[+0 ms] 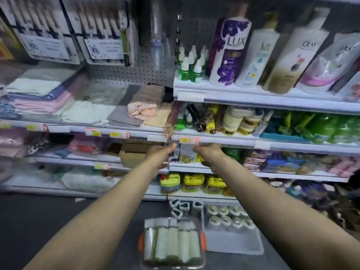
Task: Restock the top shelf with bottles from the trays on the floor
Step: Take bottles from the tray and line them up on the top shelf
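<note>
Store aisle, head view: top shelf (253, 95) at 1 o'clock w/ LUX bottle (230, 53), Olay bottle (292, 61), small green bottles (191, 65). Both arms stretched fwd at frame center, left hand (162, 154) & right hand (209, 153) near each other by a mid-shelf edge; blur, can't tell fingers or grip. Floor at 6 o'clock: tray (202, 248) w/ pale bottles (173, 244) lying side by side; second tray (233, 242) just right w/ round-capped bottles (228, 216).

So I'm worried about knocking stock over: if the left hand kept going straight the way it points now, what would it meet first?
Probably the shelf edge with the yellow price tag, just beyond the left hand. Its fingers point up and forward at that rail. Depth is unclear in this blurred view, so they may already be touching it.
</note>
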### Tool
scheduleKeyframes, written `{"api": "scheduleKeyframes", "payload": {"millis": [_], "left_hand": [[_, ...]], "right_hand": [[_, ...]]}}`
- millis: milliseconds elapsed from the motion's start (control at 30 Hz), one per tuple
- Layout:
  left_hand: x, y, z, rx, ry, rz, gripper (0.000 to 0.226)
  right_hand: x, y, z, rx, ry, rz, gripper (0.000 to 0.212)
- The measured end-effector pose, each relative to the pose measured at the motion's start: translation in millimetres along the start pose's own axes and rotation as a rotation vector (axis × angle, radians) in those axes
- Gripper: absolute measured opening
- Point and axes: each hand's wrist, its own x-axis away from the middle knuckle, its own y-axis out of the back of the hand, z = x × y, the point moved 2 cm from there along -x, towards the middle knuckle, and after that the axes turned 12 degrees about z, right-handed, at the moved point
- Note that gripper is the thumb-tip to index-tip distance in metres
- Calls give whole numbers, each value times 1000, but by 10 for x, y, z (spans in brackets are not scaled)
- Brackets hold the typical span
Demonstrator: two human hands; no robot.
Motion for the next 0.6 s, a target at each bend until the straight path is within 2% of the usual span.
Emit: {"api": "scheduleKeyframes", "payload": {"millis": [167,333,500,600], "left_hand": [[-73,-105,605,15,127,-18,30],[-163,-125,1202,-51,202,-106,41],[-337,-73,1937,-19,349,-153,32],[-395,-19,2421,-3,417,-182,38]], "right_hand": [[-173,-82,-552,75,-114,48,48],[-406,-187,-1145,135,-226,105,47],[-679,-334,-1789,143,-297,151,25],[-863,-480,-2179,149,-333,195,37]]}}
